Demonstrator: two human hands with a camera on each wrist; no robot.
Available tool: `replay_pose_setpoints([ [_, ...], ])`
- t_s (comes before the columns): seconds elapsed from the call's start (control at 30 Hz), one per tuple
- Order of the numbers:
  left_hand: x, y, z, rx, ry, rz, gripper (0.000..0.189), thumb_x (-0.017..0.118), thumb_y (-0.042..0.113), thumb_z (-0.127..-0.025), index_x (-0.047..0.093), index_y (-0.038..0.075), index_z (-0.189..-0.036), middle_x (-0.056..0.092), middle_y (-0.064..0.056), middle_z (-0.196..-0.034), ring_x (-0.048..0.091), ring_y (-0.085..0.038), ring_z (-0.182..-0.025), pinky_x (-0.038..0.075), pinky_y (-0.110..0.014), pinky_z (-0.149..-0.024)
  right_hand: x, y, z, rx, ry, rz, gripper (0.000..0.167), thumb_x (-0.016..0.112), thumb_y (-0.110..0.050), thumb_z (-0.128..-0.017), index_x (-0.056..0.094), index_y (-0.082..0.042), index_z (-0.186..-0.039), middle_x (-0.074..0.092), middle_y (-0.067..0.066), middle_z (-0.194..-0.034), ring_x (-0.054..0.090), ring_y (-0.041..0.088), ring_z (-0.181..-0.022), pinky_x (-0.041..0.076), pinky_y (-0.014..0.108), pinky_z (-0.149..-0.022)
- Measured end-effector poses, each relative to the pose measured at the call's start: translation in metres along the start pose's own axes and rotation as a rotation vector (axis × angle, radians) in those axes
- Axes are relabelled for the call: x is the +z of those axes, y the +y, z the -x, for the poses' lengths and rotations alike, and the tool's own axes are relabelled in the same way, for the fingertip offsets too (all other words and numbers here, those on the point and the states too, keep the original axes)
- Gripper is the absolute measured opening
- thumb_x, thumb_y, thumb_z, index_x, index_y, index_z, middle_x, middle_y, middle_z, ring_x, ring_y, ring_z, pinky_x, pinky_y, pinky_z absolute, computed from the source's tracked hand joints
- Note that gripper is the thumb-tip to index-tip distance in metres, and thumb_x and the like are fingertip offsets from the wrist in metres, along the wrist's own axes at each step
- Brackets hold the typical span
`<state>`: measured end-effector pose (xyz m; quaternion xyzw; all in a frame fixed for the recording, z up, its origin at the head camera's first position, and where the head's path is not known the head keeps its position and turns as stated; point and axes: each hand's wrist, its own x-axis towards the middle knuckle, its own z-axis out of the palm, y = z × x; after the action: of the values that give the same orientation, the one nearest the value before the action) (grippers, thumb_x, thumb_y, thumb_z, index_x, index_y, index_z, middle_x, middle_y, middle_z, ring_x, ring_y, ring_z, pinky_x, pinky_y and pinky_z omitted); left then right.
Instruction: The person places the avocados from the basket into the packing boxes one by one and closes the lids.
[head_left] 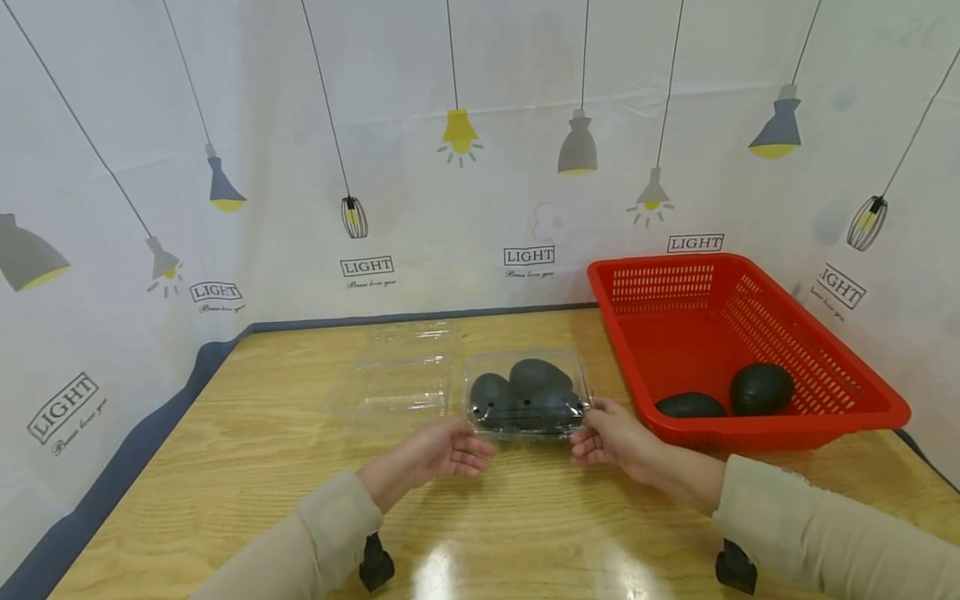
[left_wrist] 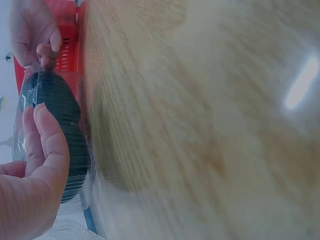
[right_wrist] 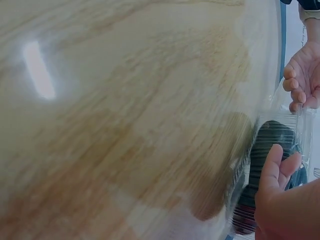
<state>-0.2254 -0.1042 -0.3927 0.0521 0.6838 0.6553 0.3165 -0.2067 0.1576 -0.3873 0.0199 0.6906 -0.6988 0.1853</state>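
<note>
A clear plastic clamshell box [head_left: 523,430] with its lid down holds several dark green avocados [head_left: 538,377]. At its front left corner, my left hand [head_left: 441,450] grips the edge, thumb near the lid and fingers in front of and below it. My right hand [head_left: 619,437] pinches the front right corner between thumb and fingers. The left wrist view shows the avocados [left_wrist: 70,135] through the ribbed side, beyond the left fingers [left_wrist: 50,132]. In the right wrist view, the right fingers [right_wrist: 274,167] extend along the box.
Left of the box lies another clear plastic container [head_left: 405,379] on the wooden table [head_left: 247,467]. A red perforated basket [head_left: 637,350] stands at the right, with two loose avocados [head_left: 761,389] inside. Behind the table hangs a lamp-patterned cloth [head_left: 450,217].
</note>
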Motion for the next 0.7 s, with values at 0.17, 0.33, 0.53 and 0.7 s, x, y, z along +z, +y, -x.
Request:
replay_pose_setpoints([
  [0.17,0.0006,-0.0014,-0.0028,0.004,0.023,-0.018,0.024,0.03,0.011,-0.095,0.044,-0.005,-0.107,0.069,-0.014,-0.095,0.063,-0.014,-0.071,0.053,-0.028,-0.069,0.0003,0.0014,-0.002,0.005,0.006,-0.014,0.05,0.026,-0.004,-0.096,0.003,0.008,-0.14,0.053,0.005,-0.071,0.054,0.008,-0.055,0.055,0.036,-0.068],
  [0.33,0.0001,-0.0024,-0.0054,0.003,0.024,-0.027,0.031,0.03,0.011,-0.095,0.046,-0.009,-0.112,0.069,-0.014,-0.097,0.064,-0.013,-0.073,0.052,-0.027,-0.069,-0.005,0.0056,-0.006,-0.009,-0.037,-0.057,0.049,0.03,-0.008,-0.098,0.006,0.006,-0.138,0.054,0.007,-0.072,0.054,0.009,-0.056,0.055,0.036,-0.069],
  [0.53,-0.0006,-0.0024,-0.0057,0.0,0.035,-0.038,0.033,0.03,0.012,-0.095,0.046,-0.01,-0.114,0.069,-0.012,-0.096,0.064,-0.013,-0.073,0.051,-0.025,-0.067,-0.0054,0.0044,-0.0049,-0.016,-0.046,-0.073,0.049,0.032,-0.012,-0.1,0.008,0.006,-0.138,0.055,0.005,-0.071,0.054,0.007,-0.055,0.055,0.034,-0.071],
  [0.7,-0.001,-0.0032,-0.0039,0.008,0.034,-0.047,0.032,0.031,0.013,-0.094,0.046,-0.009,-0.113,0.068,-0.015,-0.101,0.064,-0.014,-0.074,0.051,-0.025,-0.066,0.0009,-0.0024,0.0007,0.008,0.003,-0.035,0.047,0.026,-0.01,-0.101,0.007,0.004,-0.141,0.053,0.003,-0.071,0.053,0.006,-0.054,0.055,0.032,-0.069],
])
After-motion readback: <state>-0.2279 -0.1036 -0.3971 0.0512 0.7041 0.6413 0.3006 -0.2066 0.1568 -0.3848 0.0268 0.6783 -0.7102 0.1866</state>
